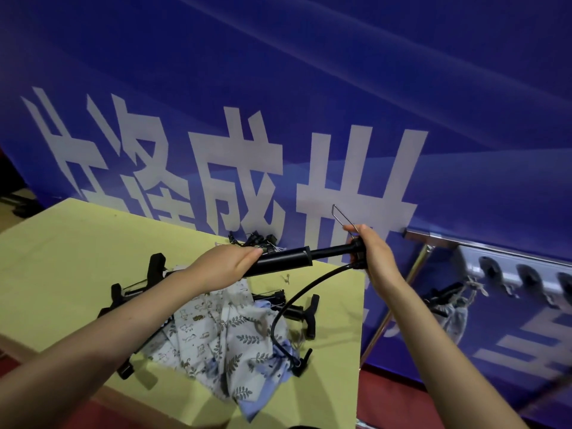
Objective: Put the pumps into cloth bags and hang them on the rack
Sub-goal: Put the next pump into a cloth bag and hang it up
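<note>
Head view: pump (pixel 288 261) held level between left hand (pixel 229 263) and right hand (pixel 373 258)

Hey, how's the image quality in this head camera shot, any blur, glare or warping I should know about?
Head view: wide-angle warping bends the table edges and the banner; the rack and hanging bag at right are blurred; pale streaks of glare cross the banner; the held pump and both hands, left hand and right hand, are fairly sharp under even light.
</note>
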Tool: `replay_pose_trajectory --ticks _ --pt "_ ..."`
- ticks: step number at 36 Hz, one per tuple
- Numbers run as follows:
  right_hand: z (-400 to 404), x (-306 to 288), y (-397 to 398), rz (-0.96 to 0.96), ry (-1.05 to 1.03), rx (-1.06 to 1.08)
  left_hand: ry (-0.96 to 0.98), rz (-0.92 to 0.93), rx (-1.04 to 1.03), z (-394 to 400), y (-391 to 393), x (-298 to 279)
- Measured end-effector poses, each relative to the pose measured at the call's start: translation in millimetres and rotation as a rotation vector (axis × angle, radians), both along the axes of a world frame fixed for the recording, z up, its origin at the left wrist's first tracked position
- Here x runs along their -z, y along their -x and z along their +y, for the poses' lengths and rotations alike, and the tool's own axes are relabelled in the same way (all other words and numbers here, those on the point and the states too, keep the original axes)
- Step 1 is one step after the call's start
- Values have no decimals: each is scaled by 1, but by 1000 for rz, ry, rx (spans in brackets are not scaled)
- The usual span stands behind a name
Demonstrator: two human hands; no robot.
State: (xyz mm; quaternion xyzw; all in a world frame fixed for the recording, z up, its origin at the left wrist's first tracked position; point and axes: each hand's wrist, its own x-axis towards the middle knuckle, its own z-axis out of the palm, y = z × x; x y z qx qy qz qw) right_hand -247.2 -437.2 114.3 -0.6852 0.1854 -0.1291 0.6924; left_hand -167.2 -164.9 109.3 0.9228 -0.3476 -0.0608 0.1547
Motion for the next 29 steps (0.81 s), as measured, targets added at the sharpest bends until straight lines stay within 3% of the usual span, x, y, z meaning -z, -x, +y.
replay_pose_trajectory --ticks 21,25,29 --pt "38 17 13 -14 36 -101 -57 -176 68 -37 12 -11" --pt "34 21 17 -23 -81 -176 -96 -215 69 -36 11 -10" --pt "38 21 17 -88 -111 -47 -43 -241 65 -35 9 -5"
